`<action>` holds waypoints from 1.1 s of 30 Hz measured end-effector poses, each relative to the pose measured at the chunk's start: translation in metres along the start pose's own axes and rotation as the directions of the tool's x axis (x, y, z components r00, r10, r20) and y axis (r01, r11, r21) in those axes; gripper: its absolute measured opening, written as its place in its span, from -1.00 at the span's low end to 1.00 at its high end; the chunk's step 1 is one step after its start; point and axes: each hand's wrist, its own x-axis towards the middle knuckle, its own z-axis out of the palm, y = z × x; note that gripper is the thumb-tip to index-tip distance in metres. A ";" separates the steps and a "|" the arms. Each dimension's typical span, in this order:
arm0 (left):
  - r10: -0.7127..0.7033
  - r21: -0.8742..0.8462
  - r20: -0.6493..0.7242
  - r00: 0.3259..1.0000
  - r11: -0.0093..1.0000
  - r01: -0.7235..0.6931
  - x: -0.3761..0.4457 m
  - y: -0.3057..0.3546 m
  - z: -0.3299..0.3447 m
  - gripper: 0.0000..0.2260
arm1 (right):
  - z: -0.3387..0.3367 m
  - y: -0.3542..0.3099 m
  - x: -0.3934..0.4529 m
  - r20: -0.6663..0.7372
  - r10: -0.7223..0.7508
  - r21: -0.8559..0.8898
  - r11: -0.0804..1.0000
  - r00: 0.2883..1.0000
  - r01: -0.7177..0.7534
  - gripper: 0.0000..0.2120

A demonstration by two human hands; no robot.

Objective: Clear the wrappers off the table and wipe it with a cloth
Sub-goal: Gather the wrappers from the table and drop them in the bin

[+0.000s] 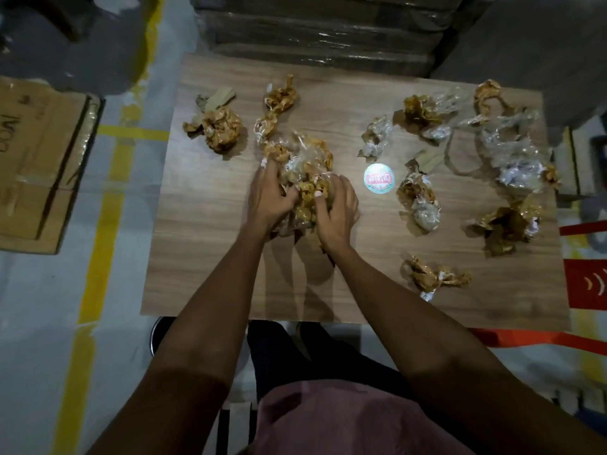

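Surface: wood-grain table [210, 257] seen from above, on a pale floor with yellow tape lines [98, 205]; I see dark shrink-wrapped stacks [322, 31] behind its far edge
Left hand: my left hand [267, 200] has its fingers curled into the near-left side of the bundle of wrappers [307, 174]
Right hand: my right hand [335, 210] grips the same bundle from the right, thumb pressed into it; both hands are close together, clamped on it at mid-table
Wrappers: brown and clear crumpled pieces lie scattered; a brown wad [220, 128] far left; a twisted strip [277, 103] beside it; a clear plastic heap [510, 149] at the right; a small brown twist [430, 275] near the front edge
Cloth: I cannot find one on the table
Containers: flattened cardboard box [36, 165] on the floor at left, nothing visible in it; red bag [586, 284] at the table's right edge, contents hidden
Writing: round sticker [378, 182] just right of my right hand, red band with lettering too blurred to read; dark print on the box, partly cut off, unreadable
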 end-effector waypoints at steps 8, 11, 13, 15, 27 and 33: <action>-0.055 -0.474 0.090 0.994 0.876 0.091 -0.022 0.022 0.020 -0.53 | 0.011 -0.012 -0.007 -0.012 0.026 0.208 0.978 1.000 -0.023 -0.47; -0.088 -0.565 0.066 0.994 0.818 0.110 -0.042 0.034 0.023 -0.51 | 0.009 -0.014 -0.017 -0.007 0.039 0.335 0.942 0.999 -0.035 -0.45; -0.135 -0.584 0.063 0.989 0.798 0.146 -0.050 0.037 0.021 -0.51 | 0.008 -0.017 -0.026 -0.004 0.075 0.404 0.912 0.997 -0.067 -0.42; -0.180 -0.610 0.065 0.982 0.771 0.182 -0.055 0.035 0.019 -0.53 | 0.006 -0.027 -0.034 -0.006 0.112 0.448 0.889 0.994 -0.097 -0.42; -0.208 -0.731 0.009 0.978 0.666 0.149 -0.085 0.046 -0.033 -0.59 | -0.016 -0.095 -0.078 -0.032 0.162 0.588 0.801 0.986 -0.112 -0.67; -0.190 -0.749 -0.057 0.980 0.657 0.084 -0.109 0.057 -0.077 -0.61 | -0.020 -0.133 -0.108 -0.064 0.088 0.626 0.779 0.994 -0.028 -0.47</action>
